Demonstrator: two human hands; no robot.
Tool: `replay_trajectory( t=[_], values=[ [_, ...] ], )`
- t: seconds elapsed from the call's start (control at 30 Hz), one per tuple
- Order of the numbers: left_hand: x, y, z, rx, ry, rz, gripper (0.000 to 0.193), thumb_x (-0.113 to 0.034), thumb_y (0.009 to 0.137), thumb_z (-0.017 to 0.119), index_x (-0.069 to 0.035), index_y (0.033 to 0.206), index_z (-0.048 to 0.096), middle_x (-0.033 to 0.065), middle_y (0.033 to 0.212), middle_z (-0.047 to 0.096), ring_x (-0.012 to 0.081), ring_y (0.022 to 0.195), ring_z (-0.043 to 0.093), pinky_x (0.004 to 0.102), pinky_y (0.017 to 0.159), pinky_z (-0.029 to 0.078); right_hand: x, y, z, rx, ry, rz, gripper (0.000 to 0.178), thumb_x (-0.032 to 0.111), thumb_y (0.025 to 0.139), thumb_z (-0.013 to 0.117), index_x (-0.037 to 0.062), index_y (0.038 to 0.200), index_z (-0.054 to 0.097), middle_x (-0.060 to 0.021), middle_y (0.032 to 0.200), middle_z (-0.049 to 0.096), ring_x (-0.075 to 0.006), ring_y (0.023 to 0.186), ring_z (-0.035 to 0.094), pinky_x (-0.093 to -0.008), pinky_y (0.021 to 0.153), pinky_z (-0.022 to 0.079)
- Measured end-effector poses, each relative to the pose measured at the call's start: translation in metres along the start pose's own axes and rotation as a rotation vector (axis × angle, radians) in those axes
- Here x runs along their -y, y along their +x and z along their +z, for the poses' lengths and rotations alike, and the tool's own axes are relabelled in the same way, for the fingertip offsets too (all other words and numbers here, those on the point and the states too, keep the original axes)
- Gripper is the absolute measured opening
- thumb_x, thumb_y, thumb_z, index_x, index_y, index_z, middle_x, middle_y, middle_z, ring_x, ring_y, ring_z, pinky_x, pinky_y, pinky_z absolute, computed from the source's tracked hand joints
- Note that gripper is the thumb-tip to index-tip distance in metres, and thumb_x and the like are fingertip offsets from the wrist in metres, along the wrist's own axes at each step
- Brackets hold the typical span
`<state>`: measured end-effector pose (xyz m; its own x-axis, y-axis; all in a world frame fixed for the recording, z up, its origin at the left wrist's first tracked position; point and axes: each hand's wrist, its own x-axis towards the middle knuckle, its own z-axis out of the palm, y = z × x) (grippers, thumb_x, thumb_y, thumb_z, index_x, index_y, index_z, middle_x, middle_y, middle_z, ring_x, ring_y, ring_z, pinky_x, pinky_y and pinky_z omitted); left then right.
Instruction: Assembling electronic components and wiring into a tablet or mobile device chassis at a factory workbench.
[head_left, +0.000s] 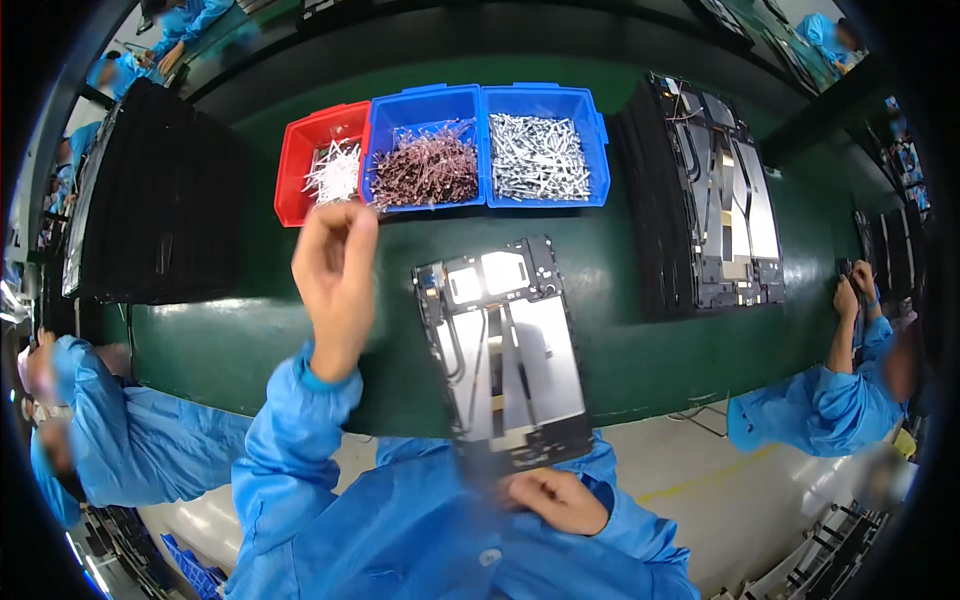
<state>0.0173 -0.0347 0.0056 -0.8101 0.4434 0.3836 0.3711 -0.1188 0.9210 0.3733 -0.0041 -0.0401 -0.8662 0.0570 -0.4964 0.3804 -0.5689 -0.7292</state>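
Observation:
An opened tablet body point(530, 375) with silver plates and dark cables lies slightly tilted in front of me, its near end reaching past the table edge. My right hand point(560, 500) is closed at that near end, fingers curled at the lower edge. My left hand point(340, 275) is raised just in front of the red bin point(290, 190), thumb and forefinger pinched together; whatever they hold is too small to make out. White strips point(335, 172) lie in that bin. Beside it, one blue bin point(425, 100) holds brownish-pink small parts point(425, 168), and another blue bin point(540, 98) holds silvery-white pieces point(540, 158).
A tall stack of black panels point(160, 200) stands at left. At right is another stack of tablet bodies point(735, 200), its outer one showing cables and silver plates. Co-workers in blue smocks sit at both sides; one person's hands point(853, 290) work at far right. The green table point(630, 370) spans between.

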Motion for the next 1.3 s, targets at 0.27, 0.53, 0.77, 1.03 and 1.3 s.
replay_trajectory(
  t=[0.27, 0.53, 0.77, 1.03, 1.3],
  values=[
    [-0.025, -0.120, -0.025, 0.147, -0.140, -0.499, 0.003, -0.005, 0.098, 0.063, -0.004, 0.099, 0.065, 0.0202, 0.154, 0.041, 0.0271, 0.139, 0.045, 0.0395, 0.114, 0.035, 0.140, 0.046, -0.032, -0.378, -1.110, -0.656, 0.033, 0.013, 0.093, 0.070, -0.0007, 0.122, 0.063, -0.0205, 0.128, 0.062, -0.0324, 0.084, 0.073, -0.0400, 0.075, 0.059],
    [-0.027, -0.152, -0.004, 0.193, -0.103, -0.361, 0.006, -0.004, 0.093, 0.066, -0.004, 0.099, 0.067, 0.0235, 0.160, 0.031, 0.0338, 0.148, 0.034, 0.0464, 0.121, 0.026, 0.171, 0.142, -0.030, -0.466, -1.564, -0.596, 0.050, 0.036, 0.093, 0.068, 0.0097, 0.134, 0.059, -0.0250, 0.142, 0.051, -0.0432, 0.084, 0.071, -0.0478, 0.074, 0.058],
    [-0.021, -0.152, 0.006, 0.129, -0.156, -0.330, 0.004, -0.005, 0.094, 0.067, -0.003, 0.098, 0.067, 0.0238, 0.150, 0.041, 0.0329, 0.142, 0.042, 0.0451, 0.118, 0.031, 0.149, 0.118, -0.024, -0.651, -1.580, -0.503, 0.043, 0.041, 0.092, 0.071, 0.0153, 0.126, 0.068, -0.0216, 0.137, 0.057, -0.0398, 0.080, 0.072, -0.0462, 0.067, 0.059],
    [-0.026, -0.114, -0.013, 0.149, 0.101, -0.063, 0.009, -0.003, 0.091, 0.070, -0.001, 0.099, 0.068, 0.0161, 0.118, 0.061, 0.0259, 0.110, 0.059, 0.0363, 0.096, 0.046, 0.158, 0.100, 0.001, -0.475, -1.223, -1.032, 0.044, 0.028, 0.088, 0.077, 0.0057, 0.125, 0.066, -0.0166, 0.123, 0.066, -0.0339, 0.093, 0.073, -0.0379, 0.075, 0.060],
    [-0.029, -0.101, -0.024, 0.249, 0.401, 0.246, 0.020, 0.002, 0.080, 0.077, -0.005, 0.098, 0.070, 0.0090, 0.098, 0.065, 0.0280, 0.091, 0.062, 0.0370, 0.079, 0.049, 0.135, 0.116, 0.020, -0.153, -0.892, -0.795, 0.025, 0.002, 0.085, 0.077, 0.0008, 0.110, 0.073, -0.0061, 0.087, 0.069, -0.0058, 0.053, 0.051, -0.0236, 0.048, 0.041]
  ],
)
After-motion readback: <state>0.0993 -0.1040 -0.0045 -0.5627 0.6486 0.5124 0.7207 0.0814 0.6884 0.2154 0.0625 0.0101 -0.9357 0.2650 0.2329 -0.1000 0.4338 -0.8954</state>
